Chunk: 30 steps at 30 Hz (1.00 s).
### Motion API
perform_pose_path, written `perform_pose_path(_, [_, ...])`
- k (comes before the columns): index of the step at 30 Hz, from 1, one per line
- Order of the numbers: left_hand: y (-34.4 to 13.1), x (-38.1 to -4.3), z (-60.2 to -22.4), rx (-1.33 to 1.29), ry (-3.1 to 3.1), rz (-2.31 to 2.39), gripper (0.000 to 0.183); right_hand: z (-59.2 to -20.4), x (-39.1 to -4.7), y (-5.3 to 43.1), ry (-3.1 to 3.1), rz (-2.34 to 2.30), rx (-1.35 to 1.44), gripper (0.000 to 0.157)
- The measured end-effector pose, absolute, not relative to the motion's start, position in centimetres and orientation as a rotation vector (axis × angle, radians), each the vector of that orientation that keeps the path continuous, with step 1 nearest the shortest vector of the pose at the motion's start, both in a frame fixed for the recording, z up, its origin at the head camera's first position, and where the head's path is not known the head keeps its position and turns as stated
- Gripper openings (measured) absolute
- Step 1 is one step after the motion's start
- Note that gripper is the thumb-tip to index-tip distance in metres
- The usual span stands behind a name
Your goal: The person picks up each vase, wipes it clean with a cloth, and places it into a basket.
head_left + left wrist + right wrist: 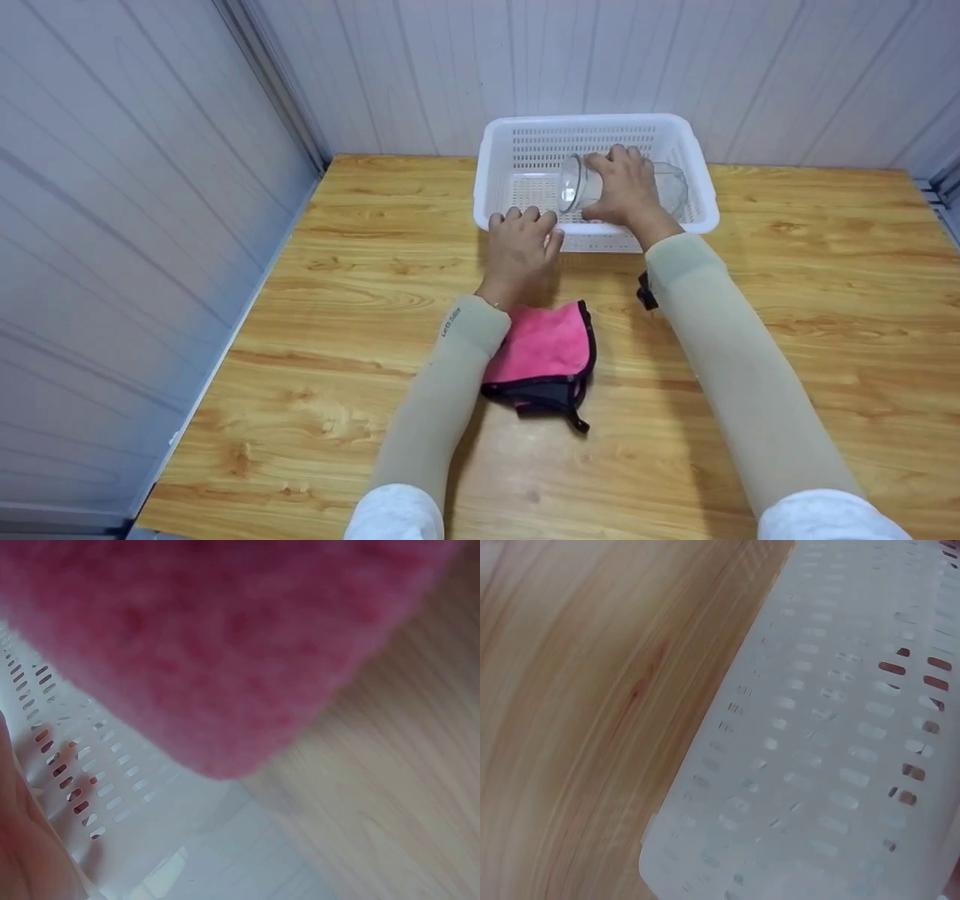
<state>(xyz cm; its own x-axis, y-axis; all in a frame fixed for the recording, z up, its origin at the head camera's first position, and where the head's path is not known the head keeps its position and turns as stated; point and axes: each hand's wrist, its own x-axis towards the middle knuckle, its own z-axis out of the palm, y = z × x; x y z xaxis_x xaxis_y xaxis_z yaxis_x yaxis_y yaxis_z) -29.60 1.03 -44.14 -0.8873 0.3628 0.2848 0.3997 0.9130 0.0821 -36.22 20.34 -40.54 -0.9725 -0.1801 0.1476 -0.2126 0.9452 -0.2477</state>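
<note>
A clear glass jar [571, 184] lies on its side inside the white plastic basket [484, 180], its wide mouth facing left and its rounded end to the right. My right hand [624, 187] grips the jar around its middle from above, covering part of it. At the front left of the basket, my left hand [521, 247] holds the rim, fingers over the edge and thumb outside. Through the slots of the basket wall [127, 772], blurred finger shapes show in the left wrist view. The right wrist view shows mainly the slotted basket wall [802, 727].
A folded pink cloth [544, 345] with black edging lies on the wooden table [337, 315], partly under my left wrist. Behind the basket stands a white panelled wall [450, 67]; another wall [112, 225] borders the left side. A black device [646, 292] is beneath my right wrist.
</note>
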Motion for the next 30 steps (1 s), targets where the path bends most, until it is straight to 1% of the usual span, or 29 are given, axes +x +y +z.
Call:
perform_pose_path(7, [1.4,-29.4,-44.3,-0.579,-2.810,-0.224,0.043,-41.3,-37.0,19.9,-3.039,0.253,0.373,0.078])
perform_pose_path(11, [1.4,-29.6,-44.2,-0.576,-2.796,-0.226,0.042,-41.3,-37.2,19.6,-3.037,0.272,0.372,0.078])
perform_pose_path(20, [0.8,-29.5,-44.0,-0.558,-2.830,-0.226,0.046,-41.3,-37.6,18.5,-3.047,0.234,0.447,0.080])
perform_pose_path(30, [1.1,-29.5,-44.0,-0.565,-2.844,-0.235,0.047,-41.4,-37.9,18.2,-3.077,0.163,0.437,0.078])
